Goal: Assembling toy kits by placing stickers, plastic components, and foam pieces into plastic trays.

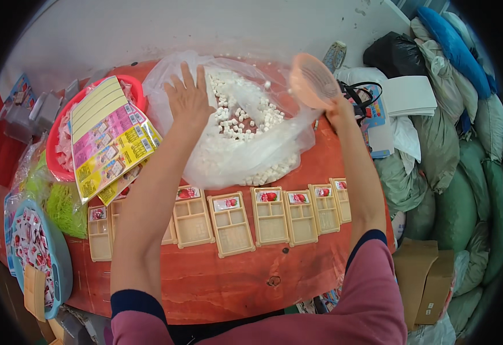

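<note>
A large clear plastic bag [246, 164] full of small white cubes [241, 112] lies open at the far middle of the table. My left hand [189, 99] is spread flat against the bag's left part, its fingers apart. In my right hand [339, 112] is a peach-coloured plastic basket [313, 80] with a slotted bottom, gripped by its rim. It is tilted and raised beside the bag's right edge. Nearer me stands a row of beige compartment trays [232, 227], several with a small strawberry-print packet [226, 203] in the top section.
On the left, printed sheets [110, 132] lie over a red basin [54, 150] of pink packets. A blue basin [61, 259] of small packets stands nearer, with green shreds [67, 210] between. Sacks [458, 178] and a cardboard box [415, 282] crowd the right side.
</note>
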`<action>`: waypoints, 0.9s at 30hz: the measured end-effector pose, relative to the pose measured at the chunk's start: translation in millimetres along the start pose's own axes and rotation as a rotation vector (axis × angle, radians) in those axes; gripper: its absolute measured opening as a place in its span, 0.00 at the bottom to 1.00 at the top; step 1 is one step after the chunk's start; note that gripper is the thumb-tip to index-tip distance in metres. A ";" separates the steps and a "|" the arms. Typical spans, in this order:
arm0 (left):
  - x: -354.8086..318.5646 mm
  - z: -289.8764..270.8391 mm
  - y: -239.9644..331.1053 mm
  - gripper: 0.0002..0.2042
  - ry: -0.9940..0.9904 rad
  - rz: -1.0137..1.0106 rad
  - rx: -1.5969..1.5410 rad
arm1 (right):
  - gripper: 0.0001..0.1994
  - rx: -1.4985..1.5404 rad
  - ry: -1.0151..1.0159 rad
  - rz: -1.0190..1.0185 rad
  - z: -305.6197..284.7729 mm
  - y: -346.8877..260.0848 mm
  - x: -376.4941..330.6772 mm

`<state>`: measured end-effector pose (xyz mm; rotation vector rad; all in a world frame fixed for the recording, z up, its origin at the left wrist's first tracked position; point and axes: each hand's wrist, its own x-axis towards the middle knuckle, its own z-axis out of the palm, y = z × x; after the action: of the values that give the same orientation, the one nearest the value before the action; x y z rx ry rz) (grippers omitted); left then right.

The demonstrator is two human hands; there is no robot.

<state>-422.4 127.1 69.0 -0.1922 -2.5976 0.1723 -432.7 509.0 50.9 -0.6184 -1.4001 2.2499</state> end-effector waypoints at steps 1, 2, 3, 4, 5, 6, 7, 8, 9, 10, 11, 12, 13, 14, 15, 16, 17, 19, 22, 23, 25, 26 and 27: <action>6.3 1.8 -0.1 0.49 -0.002 -0.001 -0.007 | 0.04 0.019 0.042 0.027 -34.6 -5.4 9.8; 15.2 4.8 5.2 0.47 -0.176 -0.058 -0.102 | 0.03 -0.032 0.102 -0.040 -83.8 -9.5 25.1; 23.3 8.1 7.4 0.45 -0.352 -0.117 -0.189 | 0.03 -0.083 0.155 -0.104 -125.7 -11.5 35.5; 27.3 20.8 -0.4 0.45 -0.360 -0.132 -0.179 | 0.04 -0.209 0.218 -0.096 -142.7 -0.7 31.9; 29.6 36.8 -8.0 0.38 -0.401 -0.218 -0.259 | 0.04 -0.336 0.281 -0.093 -159.9 8.7 25.6; 34.9 43.5 0.1 0.32 -0.433 -0.269 -0.377 | 0.05 -0.403 0.326 -0.060 -211.7 -3.6 31.2; 37.2 44.5 2.9 0.32 -0.432 -0.252 -0.399 | 0.07 -0.469 0.366 -0.019 -245.7 -12.2 30.1; 32.8 46.7 -10.7 0.25 -0.437 -0.139 -0.279 | 0.07 -0.464 0.346 0.002 -235.3 2.9 17.6; 26.6 45.4 -28.3 0.20 -0.446 -0.034 -0.152 | 0.09 -0.473 0.377 -0.005 -211.7 14.3 -3.7; 28.4 40.0 -25.7 0.20 -0.442 -0.022 -0.165 | 0.11 -0.489 0.453 -0.049 -207.5 1.7 -25.8; 31.2 34.3 -23.7 0.16 -0.444 -0.022 -0.223 | 0.11 -0.490 0.467 -0.060 -227.3 -1.6 -10.8; 33.3 27.1 -21.7 0.14 -0.447 -0.025 -0.277 | 0.14 -1.001 0.565 -0.297 -227.4 -7.1 -5.0; 36.3 19.8 -17.0 0.14 -0.443 -0.017 -0.288 | 0.16 -1.514 0.643 -0.538 -229.5 -13.2 -2.5; 39.9 12.3 -8.9 0.18 -0.398 -0.056 -0.357 | 0.16 -1.518 0.657 -0.543 -243.9 -32.5 -12.7; 33.1 13.9 -23.6 0.24 -0.373 -0.149 -0.360 | 0.21 -1.718 0.745 -0.581 -133.0 -1.3 -47.2; 32.5 11.8 -20.2 0.31 -0.284 -0.228 -0.422 | 0.23 -1.655 0.481 -0.594 -91.3 -18.4 -70.7; 33.5 11.0 -11.7 0.39 -0.193 -0.298 -0.490 | 0.25 -1.582 0.234 -0.599 -65.0 -28.9 -77.8; 38.2 12.2 6.4 0.44 -0.192 -0.327 -0.485 | 0.25 -1.414 0.074 -0.832 -37.5 -12.3 -38.0; 43.9 49.8 -8.4 0.48 -0.232 -0.395 -0.467 | 0.30 -1.299 -0.252 -0.932 75.5 42.6 -38.2; 48.8 59.4 -11.3 0.48 -0.276 -0.392 -0.500 | 0.33 -1.365 -0.290 -0.975 100.0 59.1 -31.6; 59.8 63.3 -18.4 0.38 -0.362 -0.460 -0.485 | 0.38 -1.412 -0.430 -0.766 147.2 79.8 -28.2; 65.8 63.4 -22.4 0.31 -0.472 -0.356 -0.470 | 0.38 -1.406 -0.436 -0.769 162.2 88.4 -21.2; 71.0 65.5 -24.6 0.25 -0.585 -0.250 -0.452 | 0.40 -1.427 -0.416 -0.756 171.7 102.6 -8.2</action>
<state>-519.0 109.4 52.1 0.0377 -3.1752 -0.5290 -535.5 338.9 26.9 0.1043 -2.7263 0.5538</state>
